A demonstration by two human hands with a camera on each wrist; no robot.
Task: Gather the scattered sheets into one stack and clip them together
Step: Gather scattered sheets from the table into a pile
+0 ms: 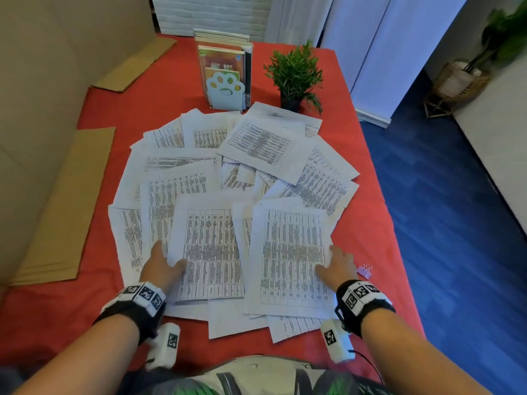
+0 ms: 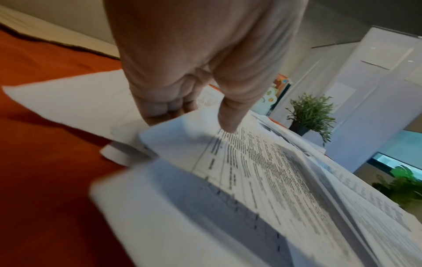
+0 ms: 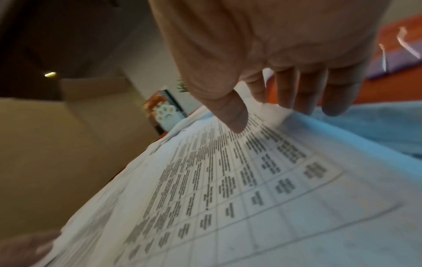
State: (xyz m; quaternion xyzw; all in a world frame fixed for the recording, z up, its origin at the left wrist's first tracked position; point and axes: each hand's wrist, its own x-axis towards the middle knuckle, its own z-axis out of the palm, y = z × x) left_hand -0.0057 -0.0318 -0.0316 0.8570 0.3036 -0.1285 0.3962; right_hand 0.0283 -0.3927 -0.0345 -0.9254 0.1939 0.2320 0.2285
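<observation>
From the head cam, the printed sheets (image 1: 228, 178) were fanned out all over the red tablecloth (image 1: 114, 109), with your left hand (image 1: 161, 266) pinching the left edge of one near sheet (image 1: 209, 252) and your right hand (image 1: 338, 266) gripping the right edge of another sheet (image 1: 291, 258); a little lilac binder clip (image 1: 365, 270) sat on the cloth just beside your right hand. Behind the pile stood a book holder (image 1: 226, 75) and a small potted plant (image 1: 295, 78). Left wrist cam: your thumb (image 2: 230, 117) lay on top of the lifted page, fingers (image 2: 160, 108) curled under it. Right wrist cam: same deal, thumb (image 3: 235, 115) on the print, fingers (image 3: 303, 94) round the edge
</observation>
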